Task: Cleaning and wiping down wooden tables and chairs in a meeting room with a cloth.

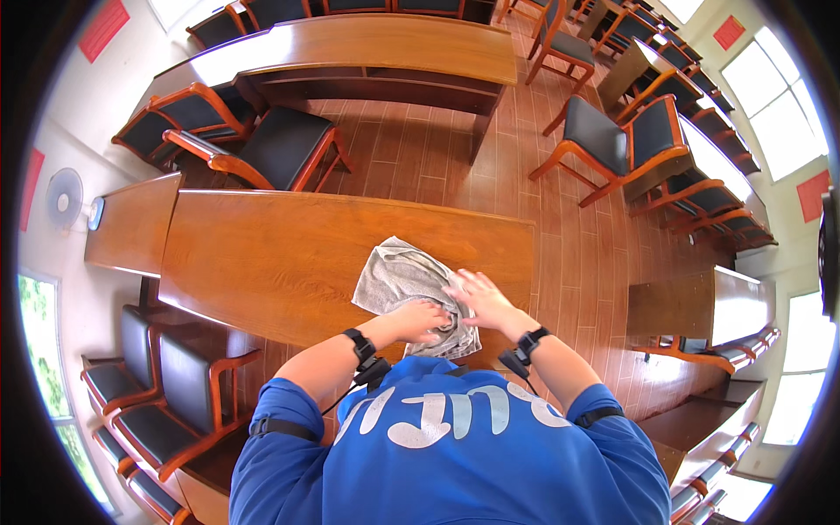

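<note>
A grey terry cloth (400, 275) lies spread and creased on the brown wooden desk (275, 249) in front of me, near the desk's right end. Over its lower right part is my left hand (420, 320), palm down, fingers pointing right. Close by on the right, my right hand (484, 300) has its fingers spread over the cloth's right edge. Between the two hands the cloth is bunched into folds. Whether either palm presses on it is hidden from above. Both wrists wear black straps with small devices.
Beyond the desk stand a black-seated wooden armchair (282, 147) and another long desk (394, 46). A wooden chair (600, 141) stands across the tiled aisle (558, 262) to the right. More armchairs (170, 387) are at lower left. A fan (64, 197) is at far left.
</note>
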The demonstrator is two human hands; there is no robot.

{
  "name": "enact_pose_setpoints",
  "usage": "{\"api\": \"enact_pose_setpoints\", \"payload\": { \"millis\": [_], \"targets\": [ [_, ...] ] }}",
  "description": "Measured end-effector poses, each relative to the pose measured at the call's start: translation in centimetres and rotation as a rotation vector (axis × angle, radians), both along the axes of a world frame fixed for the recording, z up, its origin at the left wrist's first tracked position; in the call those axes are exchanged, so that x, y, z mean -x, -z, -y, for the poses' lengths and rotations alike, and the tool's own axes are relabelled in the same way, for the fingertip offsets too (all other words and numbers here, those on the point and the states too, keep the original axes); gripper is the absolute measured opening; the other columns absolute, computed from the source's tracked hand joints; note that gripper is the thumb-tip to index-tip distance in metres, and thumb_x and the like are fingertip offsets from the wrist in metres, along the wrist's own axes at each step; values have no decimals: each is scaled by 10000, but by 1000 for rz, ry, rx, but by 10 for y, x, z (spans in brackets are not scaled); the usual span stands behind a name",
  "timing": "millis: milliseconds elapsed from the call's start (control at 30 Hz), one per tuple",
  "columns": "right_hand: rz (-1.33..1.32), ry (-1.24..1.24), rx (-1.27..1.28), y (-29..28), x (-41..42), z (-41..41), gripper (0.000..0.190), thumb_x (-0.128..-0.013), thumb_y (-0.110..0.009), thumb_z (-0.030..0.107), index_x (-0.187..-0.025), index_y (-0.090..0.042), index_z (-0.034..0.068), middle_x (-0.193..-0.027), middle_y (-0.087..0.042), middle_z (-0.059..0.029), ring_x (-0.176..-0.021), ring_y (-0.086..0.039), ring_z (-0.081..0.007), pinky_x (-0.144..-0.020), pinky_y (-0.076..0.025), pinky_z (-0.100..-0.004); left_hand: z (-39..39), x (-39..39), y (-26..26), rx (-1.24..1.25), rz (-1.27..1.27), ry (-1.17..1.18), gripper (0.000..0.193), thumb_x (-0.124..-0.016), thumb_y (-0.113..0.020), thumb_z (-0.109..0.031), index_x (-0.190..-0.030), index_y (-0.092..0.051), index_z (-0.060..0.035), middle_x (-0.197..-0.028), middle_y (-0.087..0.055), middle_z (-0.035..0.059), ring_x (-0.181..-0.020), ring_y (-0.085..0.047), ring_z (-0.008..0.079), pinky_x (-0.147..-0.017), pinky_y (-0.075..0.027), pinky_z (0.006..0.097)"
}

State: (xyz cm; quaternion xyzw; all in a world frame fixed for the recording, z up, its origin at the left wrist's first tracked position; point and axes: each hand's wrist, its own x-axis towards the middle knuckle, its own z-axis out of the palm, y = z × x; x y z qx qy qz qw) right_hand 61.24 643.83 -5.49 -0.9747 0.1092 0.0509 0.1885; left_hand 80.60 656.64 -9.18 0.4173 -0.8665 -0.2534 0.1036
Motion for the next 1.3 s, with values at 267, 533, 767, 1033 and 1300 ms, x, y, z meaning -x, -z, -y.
{"api": "enact_pose_setpoints", "payload": {
  "millis": [267, 533, 767, 1033, 1300],
  "targets": [
    [-162, 6, 12, 41, -7, -30, 885, -567, -772, 409, -1324, -373, 182, -1438, -268, 1, -1341, -208, -201, -1091, -183, -442, -87, -156, -8, -35, 494, -709, 756, -624, -750, -356, -1227, -391, -77, -1232, -409, 134, -1133, -418, 326, -893, -402, 442],
    [-165, 797, 100, 42, 55, -65, 631, -625, -739, 363, -1144, -497, 99, -1274, -401, -81, -1169, -370, -297, -939, -344, -458, -159, -230, 30, -442, 869, -843, 1279, -490, -815, -490, -1423, -26, -114, -1461, -125, 137, -1263, -264, 409, -973, -346, 499],
    [-278, 844, -40, 48, 45, -106, 567, -672, -718, 315, -1086, -472, 14, -1152, -415, -198, -1096, -397, -380, -857, -434, -439, -149, -231, 27, -442, 861, -820, 1280, -438, -833, -490, -1418, -101, -117, -1440, -176, 131, -1216, -308, 409, -961, -380, 459],
    [-100, 82, -149, 37, -92, -105, 851, -572, -783, 293, -1295, -380, 93, -1296, -340, -220, -1170, -365, -369, -951, -386, -416, -151, -230, 14, -406, 812, -801, 1266, -436, -832, -488, -1408, -114, -109, -1405, -187, 126, -1208, -300, 382, -960, -391, 446],
    [25, 215, -139, 48, -96, -98, 682, -562, -775, 278, -1172, -506, 138, -1214, -457, -56, -1102, -440, -281, -890, -426, -382, -152, -231, 12, -341, 824, -793, 1250, -468, -827, -478, -1408, -98, -95, -1410, -176, 131, -1199, -317, 381, -957, -395, 446]
  ]
}}
